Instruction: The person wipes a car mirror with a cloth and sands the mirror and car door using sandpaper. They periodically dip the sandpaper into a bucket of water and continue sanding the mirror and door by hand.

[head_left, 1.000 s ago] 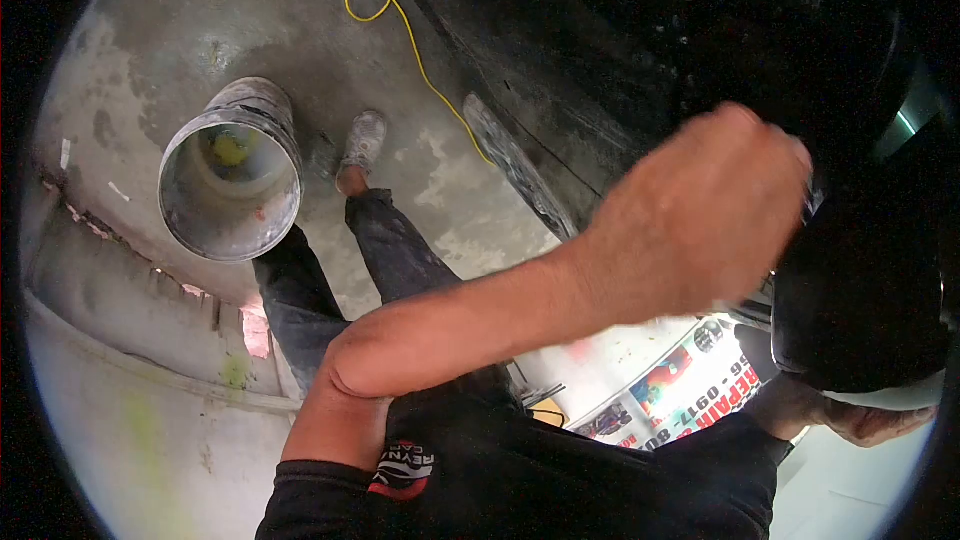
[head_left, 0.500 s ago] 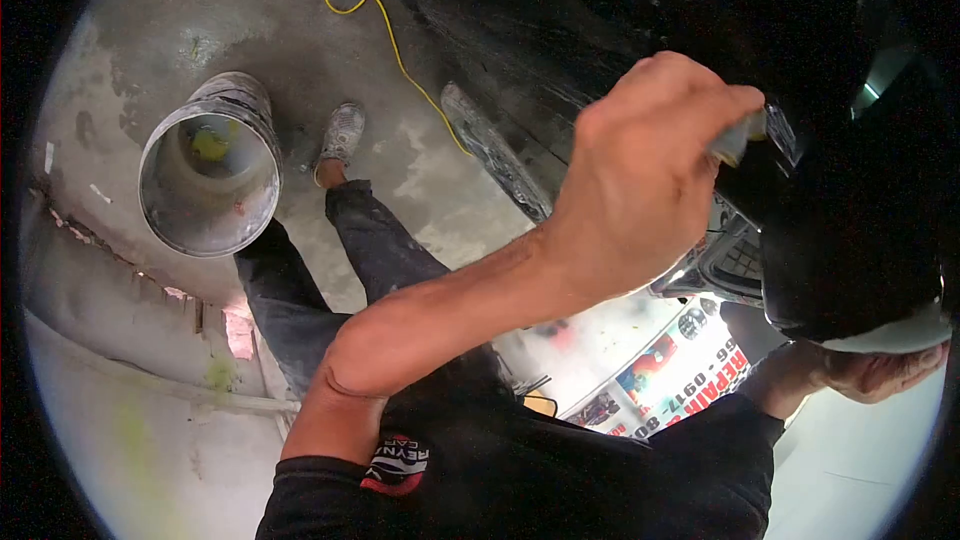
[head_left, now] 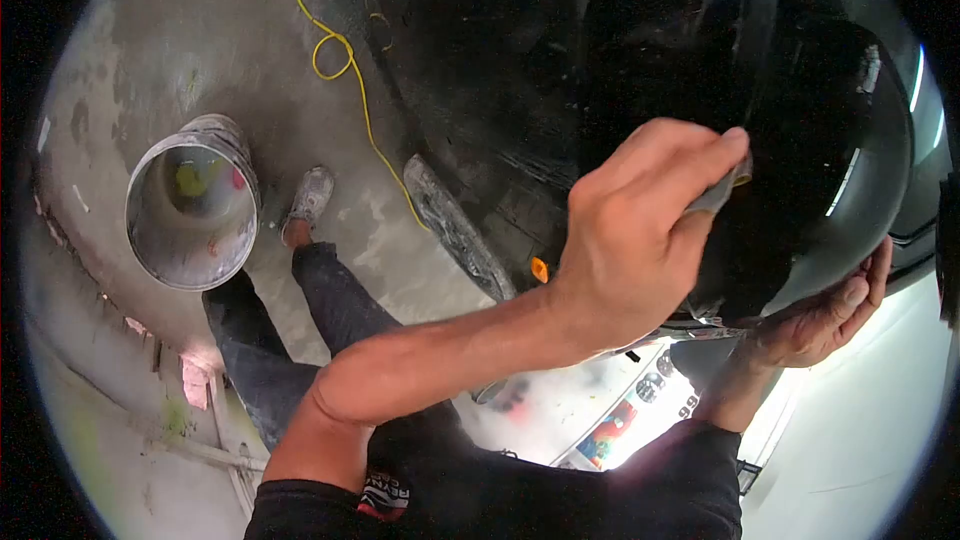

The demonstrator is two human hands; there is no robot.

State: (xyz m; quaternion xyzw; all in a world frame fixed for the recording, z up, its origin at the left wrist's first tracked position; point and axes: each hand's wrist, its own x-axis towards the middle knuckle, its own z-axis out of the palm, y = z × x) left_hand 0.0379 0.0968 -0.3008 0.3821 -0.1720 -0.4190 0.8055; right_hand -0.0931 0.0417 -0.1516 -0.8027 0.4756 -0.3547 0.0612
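My left hand (head_left: 640, 210) is closed on a grey folded piece of sandpaper (head_left: 712, 198), pinched between thumb and fingers. It is held against or just over a glossy black car panel (head_left: 780, 230); contact is hard to make out. At the panel's lower right edge is my right hand (head_left: 825, 328), its thumb and fingers curled around the rim. Part of those fingers is hidden behind the edge.
A deep bucket (head_left: 190, 215) with a little liquid in the bottom stands at the left, near my feet. A yellow cord (head_left: 365, 115) runs over the concrete floor. A printed sign (head_left: 612, 430) shows below the panel.
The view has shifted, bringing more of the black panel into sight. My left hand sits lower in view, still holding the sandpaper. My right hand appears higher along the panel's edge.
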